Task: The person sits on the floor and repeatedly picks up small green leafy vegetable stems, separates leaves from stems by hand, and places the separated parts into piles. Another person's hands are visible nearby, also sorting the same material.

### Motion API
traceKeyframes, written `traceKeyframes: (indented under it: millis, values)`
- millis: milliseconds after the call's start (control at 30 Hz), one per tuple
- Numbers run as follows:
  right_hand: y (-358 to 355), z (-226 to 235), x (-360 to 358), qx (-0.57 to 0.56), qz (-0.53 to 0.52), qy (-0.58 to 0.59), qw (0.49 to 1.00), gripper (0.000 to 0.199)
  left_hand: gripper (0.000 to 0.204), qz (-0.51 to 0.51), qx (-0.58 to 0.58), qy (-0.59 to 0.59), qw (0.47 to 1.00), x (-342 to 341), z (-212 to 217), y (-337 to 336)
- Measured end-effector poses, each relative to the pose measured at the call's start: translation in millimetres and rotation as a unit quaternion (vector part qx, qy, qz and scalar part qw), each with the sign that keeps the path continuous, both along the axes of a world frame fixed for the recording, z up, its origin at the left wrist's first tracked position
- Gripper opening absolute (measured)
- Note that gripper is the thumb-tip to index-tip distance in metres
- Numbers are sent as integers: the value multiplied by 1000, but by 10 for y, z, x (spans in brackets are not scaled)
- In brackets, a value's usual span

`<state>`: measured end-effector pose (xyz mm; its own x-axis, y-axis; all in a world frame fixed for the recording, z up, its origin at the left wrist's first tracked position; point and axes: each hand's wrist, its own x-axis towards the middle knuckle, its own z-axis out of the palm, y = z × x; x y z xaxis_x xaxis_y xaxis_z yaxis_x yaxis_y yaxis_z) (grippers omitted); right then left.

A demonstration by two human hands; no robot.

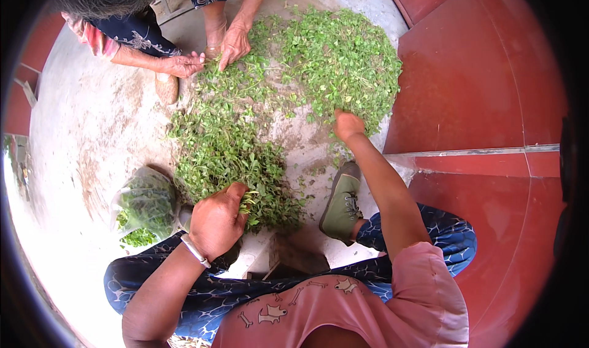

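**Most of the greens still on the ground**

A wide spread of leafy greens point(270, 102) covers the concrete floor point(92, 127) — the far heap by the red step point(478, 90) looks thick and loose, the near patch thinner, so I judge most of the sorting is left. Beside the person's left knee sits a clear plastic bag point(146, 205), partly filled with greens; that seems the finished share, and it is small. The left hand point(216, 220) is closed around a little bunch of stems point(248, 202) at the near edge. The right hand point(348, 124) reaches to the far heap, fingers curled down into the leaves — what it pinches I cannot tell. Across the pile, another person's two hands point(208, 52) pick at the greens too.
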<state>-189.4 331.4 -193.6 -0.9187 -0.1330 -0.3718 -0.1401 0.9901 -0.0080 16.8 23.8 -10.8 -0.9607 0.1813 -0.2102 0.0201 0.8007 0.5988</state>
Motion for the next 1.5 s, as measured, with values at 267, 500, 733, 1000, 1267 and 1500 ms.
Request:
traceKeyframes:
  millis: [267, 500, 733, 1000, 1267, 1500]
  values:
    - [247, 667, 241, -502, -186, -300, 790, 48, 28, -36, -6, 4, 999, -70, 27, 92]
    - [317, 1052, 410, -438, -126, -353, 817, 37, 26, -20, 19, 25, 999, -169, 22, 160]
    - [111, 908, 549, -391, -98, -375, 834, 32, 23, 64, 93, 15, 993, -129, -23, 32]
    - [-242, -107, 1218, -150, -14, -135, 979, 45, 16, 155, 151, 58, 975, -110, -57, -128]
    - [-306, -10, 1104, -90, -8, -127, 988, 21, 17, 187, 237, 3, 953, 4, -43, -233]
    - [-386, -126, 1024, -112, 138, 20, 984, 29, 12, 179, 364, -123, 906, 2, 9, -300]
